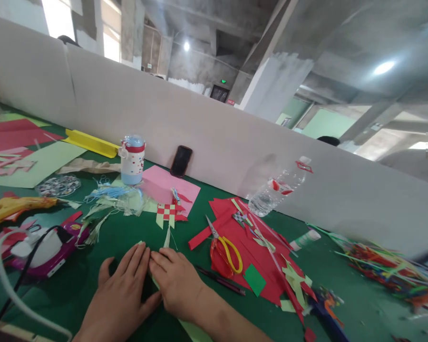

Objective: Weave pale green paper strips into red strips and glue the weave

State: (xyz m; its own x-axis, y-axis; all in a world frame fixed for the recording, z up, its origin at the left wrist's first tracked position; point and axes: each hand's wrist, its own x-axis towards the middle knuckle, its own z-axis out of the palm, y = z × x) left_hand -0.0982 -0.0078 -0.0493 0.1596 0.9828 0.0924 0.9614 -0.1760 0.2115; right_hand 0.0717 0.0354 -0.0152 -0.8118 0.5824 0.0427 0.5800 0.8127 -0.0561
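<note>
My left hand [123, 285] lies on the green tabletop, fingers stretched forward, little finger apart and thumb reaching towards the other hand. Beside it, my right hand [180, 282] bends its fingers down onto a light green paper strip [196, 332], mostly hidden beneath the hands. The fingertips of both hands nearly meet. Just beyond them is a red and light green woven paper piece [166, 212] with a pale tassel [167, 237]. To the right of my right hand are yellow-and-orange-handled scissors [225, 249] and a dark slim craft knife or pen [221, 279].
Red paper sheets [260, 261] lie right, a tilted plastic bottle [278, 190] behind them. A blue-and-white cup [132, 161] and phone [181, 161] stand near the partition [214, 137]. At left are a purple device [46, 256] with cables and a yellow glue gun [21, 206].
</note>
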